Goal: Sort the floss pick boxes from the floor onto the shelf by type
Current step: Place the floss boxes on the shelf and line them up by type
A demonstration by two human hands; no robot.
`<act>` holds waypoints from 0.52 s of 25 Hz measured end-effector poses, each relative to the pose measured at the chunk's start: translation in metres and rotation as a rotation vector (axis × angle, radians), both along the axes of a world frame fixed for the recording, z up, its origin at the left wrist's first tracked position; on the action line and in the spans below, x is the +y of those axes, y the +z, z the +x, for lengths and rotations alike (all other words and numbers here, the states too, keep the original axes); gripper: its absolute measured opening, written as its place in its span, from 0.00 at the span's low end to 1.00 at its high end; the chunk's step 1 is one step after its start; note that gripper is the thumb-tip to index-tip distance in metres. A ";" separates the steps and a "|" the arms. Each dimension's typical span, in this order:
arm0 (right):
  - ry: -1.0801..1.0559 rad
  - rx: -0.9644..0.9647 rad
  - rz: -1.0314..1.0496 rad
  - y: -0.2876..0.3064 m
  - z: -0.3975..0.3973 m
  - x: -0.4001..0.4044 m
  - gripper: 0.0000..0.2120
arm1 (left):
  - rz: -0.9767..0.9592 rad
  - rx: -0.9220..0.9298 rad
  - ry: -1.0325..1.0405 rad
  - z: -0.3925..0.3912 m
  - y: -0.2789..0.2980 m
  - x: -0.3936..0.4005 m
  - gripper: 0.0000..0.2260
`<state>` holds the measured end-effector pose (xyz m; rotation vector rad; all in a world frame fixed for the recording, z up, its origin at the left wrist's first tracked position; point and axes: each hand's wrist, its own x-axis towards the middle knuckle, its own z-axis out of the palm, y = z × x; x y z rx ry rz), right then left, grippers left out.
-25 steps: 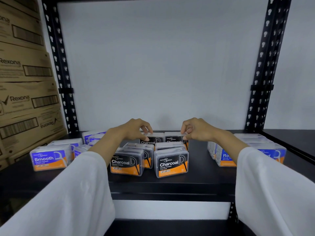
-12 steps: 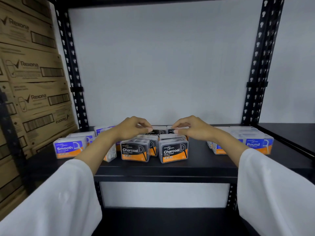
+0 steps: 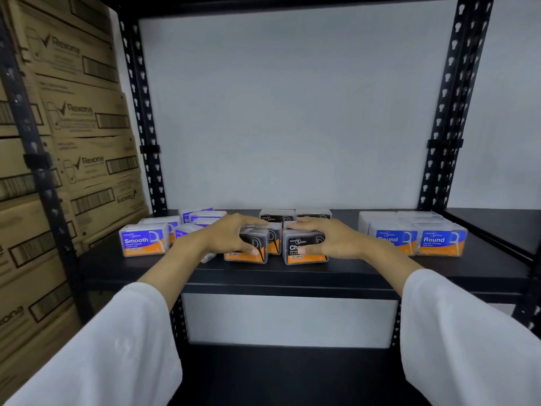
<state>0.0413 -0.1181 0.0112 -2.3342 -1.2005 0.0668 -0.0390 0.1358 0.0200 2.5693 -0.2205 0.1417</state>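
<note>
A black metal shelf [image 3: 292, 273] carries three groups of floss pick boxes, with stacked Rexona cartons [image 3: 73, 159] standing beside its left end. Toward the shelf's left end sit the Smooth boxes [image 3: 144, 243]; toward its right end, the Round boxes [image 3: 440, 243]; between them, near the front edge, the Charcoal boxes in two rows. White sleeves [image 3: 117, 353] reach in from below. The left hand [image 3: 231, 237] grips the front left Charcoal box [image 3: 248, 253] — fingers curled over its top, thumb on its front face. The right hand [image 3: 333, 240] grips the front right Charcoal box [image 3: 301, 252] the same way.
</note>
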 end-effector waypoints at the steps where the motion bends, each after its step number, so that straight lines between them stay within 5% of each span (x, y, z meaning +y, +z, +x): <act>1: 0.000 -0.004 0.020 -0.002 0.000 -0.001 0.28 | -0.002 -0.030 0.028 0.002 -0.002 0.000 0.30; 13: -0.133 -0.068 0.069 -0.007 0.033 -0.019 0.31 | -0.028 -0.194 0.082 0.045 -0.015 -0.032 0.26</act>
